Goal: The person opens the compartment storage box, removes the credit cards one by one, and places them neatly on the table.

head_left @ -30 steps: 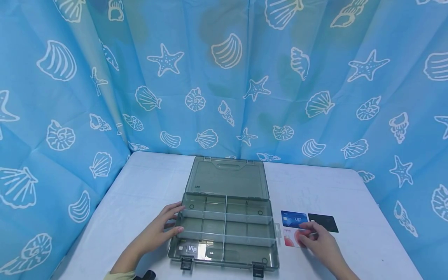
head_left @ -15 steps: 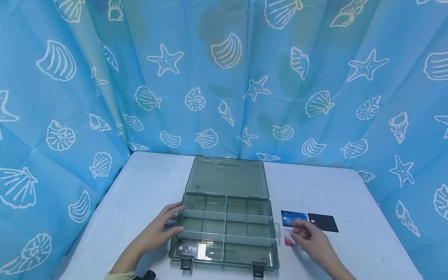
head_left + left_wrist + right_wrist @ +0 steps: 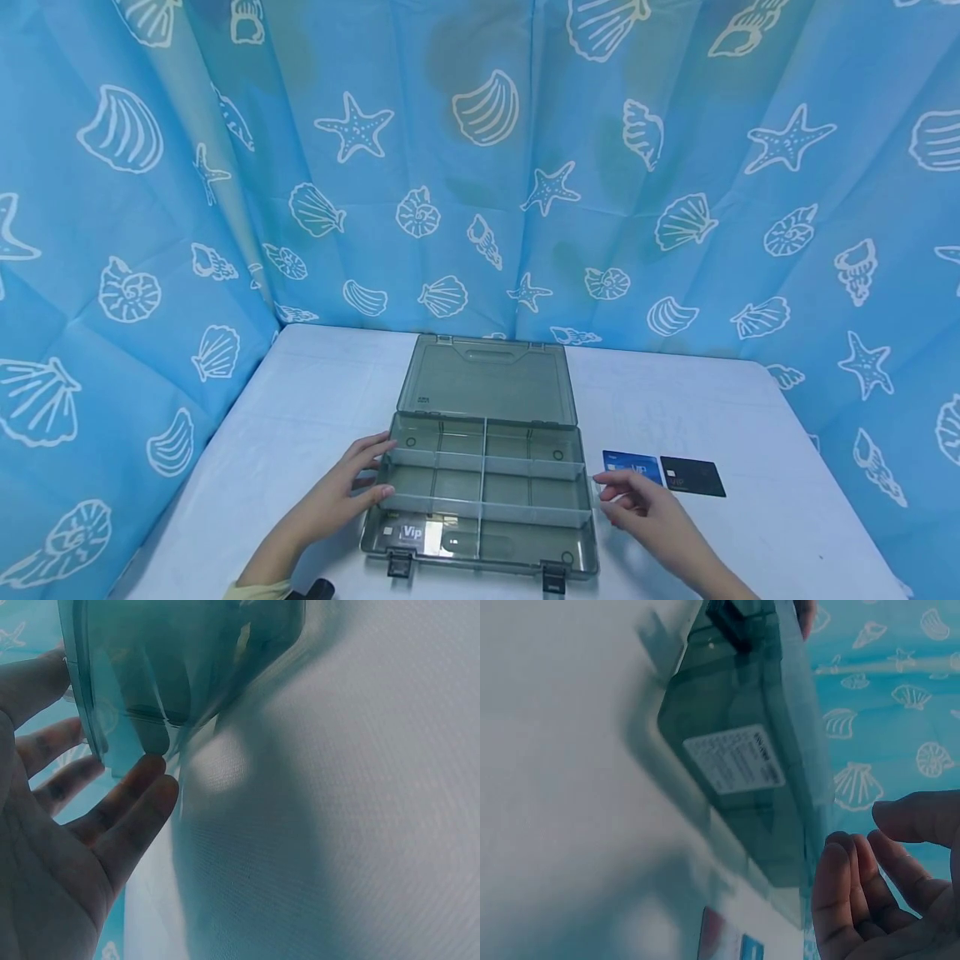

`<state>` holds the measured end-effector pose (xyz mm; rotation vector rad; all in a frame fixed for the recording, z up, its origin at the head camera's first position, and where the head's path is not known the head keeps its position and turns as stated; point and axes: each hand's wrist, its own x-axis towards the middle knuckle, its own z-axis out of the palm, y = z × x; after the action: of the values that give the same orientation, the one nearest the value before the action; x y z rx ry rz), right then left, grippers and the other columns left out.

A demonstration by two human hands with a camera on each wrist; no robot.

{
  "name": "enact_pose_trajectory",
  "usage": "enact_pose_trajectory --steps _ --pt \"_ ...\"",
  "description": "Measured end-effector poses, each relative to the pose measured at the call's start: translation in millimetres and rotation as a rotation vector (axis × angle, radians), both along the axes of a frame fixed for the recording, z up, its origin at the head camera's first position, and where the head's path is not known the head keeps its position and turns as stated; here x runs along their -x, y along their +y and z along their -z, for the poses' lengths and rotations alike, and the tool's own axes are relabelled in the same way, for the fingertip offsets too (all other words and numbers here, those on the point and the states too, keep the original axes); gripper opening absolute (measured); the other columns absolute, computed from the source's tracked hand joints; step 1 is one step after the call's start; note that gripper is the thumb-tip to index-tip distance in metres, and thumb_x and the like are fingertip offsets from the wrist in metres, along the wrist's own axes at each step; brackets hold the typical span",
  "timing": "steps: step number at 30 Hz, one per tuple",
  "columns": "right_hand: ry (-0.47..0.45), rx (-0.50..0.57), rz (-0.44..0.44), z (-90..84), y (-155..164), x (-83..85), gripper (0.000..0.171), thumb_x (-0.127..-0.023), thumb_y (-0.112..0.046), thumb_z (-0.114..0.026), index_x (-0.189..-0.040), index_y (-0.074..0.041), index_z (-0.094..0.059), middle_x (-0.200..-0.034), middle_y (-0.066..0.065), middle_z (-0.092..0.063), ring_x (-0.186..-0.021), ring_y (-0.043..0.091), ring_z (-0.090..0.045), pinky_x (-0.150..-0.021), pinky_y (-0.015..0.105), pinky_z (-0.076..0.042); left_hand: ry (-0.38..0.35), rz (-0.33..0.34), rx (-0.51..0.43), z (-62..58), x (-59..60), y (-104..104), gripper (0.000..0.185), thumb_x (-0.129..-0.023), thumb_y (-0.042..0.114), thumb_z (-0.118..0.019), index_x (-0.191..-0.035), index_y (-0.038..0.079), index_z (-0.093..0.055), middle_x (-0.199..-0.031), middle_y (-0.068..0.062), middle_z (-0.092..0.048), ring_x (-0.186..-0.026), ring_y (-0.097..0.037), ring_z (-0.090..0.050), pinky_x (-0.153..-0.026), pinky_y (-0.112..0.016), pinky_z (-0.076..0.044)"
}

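- Head view: a smoky compartment box (image 3: 483,492) lies open on the white desk (image 3: 300,417), its lid (image 3: 487,379) tipped back. The left hand (image 3: 341,496) rests relaxed fingers against the box's left wall. The right hand (image 3: 645,512), loosely spread and holding nothing, hovers just right of it, near a blue VIP card (image 3: 630,465) and a black card (image 3: 693,477). A Vip card (image 3: 408,533) lies in the front-left compartment.
- Left wrist view: straight fingertips (image 3: 150,769) touch the box wall (image 3: 180,667); it looks like stiff, light, smooth plastic, best held by both side walls.
- Right wrist view: the right hand's fingers (image 3: 855,885) hang apart from the box's labelled underside (image 3: 739,761); a red-and-white card (image 3: 716,937) lies flat beside a blue one, thin and likely needing an edge pinch.
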<state>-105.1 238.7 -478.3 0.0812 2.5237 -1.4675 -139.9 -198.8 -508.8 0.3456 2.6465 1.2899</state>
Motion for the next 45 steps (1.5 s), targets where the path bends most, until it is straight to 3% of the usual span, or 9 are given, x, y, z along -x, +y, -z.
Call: enact_pose_trajectory --steps 8,14,19,30,38,45 --pt "0.033 0.057 -0.133 -7.4 -9 -3.1 0.037 -0.098 -0.012 -0.068 -0.132 0.0 -0.06 -0.104 0.011 -0.066 -0.085 0.023 -0.065 -0.069 0.027 -0.062 0.001 0.001 -0.002 1.9 1.0 0 0.069 -0.094 0.034 -0.074 -0.154 0.015 -0.045 -0.161 -0.013 -0.031 -0.131 -0.043 -0.051 -0.107 -0.059 -0.05" --pt "0.049 0.043 -0.183 -9.5 -19 -4.4 0.036 -0.097 -0.016 -0.07 -0.13 -0.004 -0.063 -0.101 0.004 -0.068 -0.085 0.017 -0.064 -0.07 0.023 -0.061 0.0 -0.001 0.001 1.6 0.9 -1 0.069 -0.094 0.035 -0.074 -0.154 0.016 -0.045 -0.162 -0.013 -0.031 -0.131 -0.044 -0.051 -0.106 -0.059 -0.05" --pt "0.03 0.112 -0.25 -10.7 -26 -3.8 0.039 -0.097 -0.015 -0.068 -0.132 0.001 -0.06 -0.104 0.009 -0.068 -0.087 0.019 -0.064 -0.072 0.022 -0.06 -0.008 -0.003 -0.006 0.3 0.7 0 0.069 -0.094 0.034 -0.074 -0.154 0.015 -0.045 -0.162 -0.014 -0.031 -0.131 -0.044 -0.051 -0.106 -0.06 -0.05" --pt "0.048 0.147 -0.342 -8.2 -43 0.9 0.039 -0.098 -0.017 -0.067 -0.132 0.002 -0.06 -0.107 0.011 -0.07 -0.09 0.017 -0.067 -0.073 0.022 -0.061 -0.006 0.003 0.002 -1.7 0.5 1 0.068 -0.094 0.033 -0.074 -0.153 0.015 -0.045 -0.162 -0.014 -0.031 -0.13 -0.044 -0.052 -0.105 -0.06 -0.05" --pt "-0.016 0.235 -0.407 -11.0 -55 4.3 0.041 -0.101 -0.017 -0.064 -0.135 0.004 -0.057 -0.112 0.016 -0.07 -0.096 0.024 -0.071 -0.08 0.028 -0.064 -0.01 0.004 0.002 -2.5 0.2 1 0.068 -0.095 0.033 -0.074 -0.154 0.015 -0.045 -0.162 -0.013 -0.031 -0.131 -0.044 -0.051 -0.106 -0.061 -0.05" --pt "-0.042 0.258 -0.438 -11.8 -66 7.1 0.041 -0.101 -0.017 -0.064 -0.136 0.002 -0.057 -0.114 0.016 -0.07 -0.097 0.024 -0.07 -0.078 0.027 -0.063 -0.003 0.007 0.008 -1.7 -0.3 0 0.068 -0.095 0.033 -0.073 -0.154 0.014 -0.045 -0.162 -0.014 -0.031 -0.131 -0.044 -0.051 -0.106 -0.061 -0.049"
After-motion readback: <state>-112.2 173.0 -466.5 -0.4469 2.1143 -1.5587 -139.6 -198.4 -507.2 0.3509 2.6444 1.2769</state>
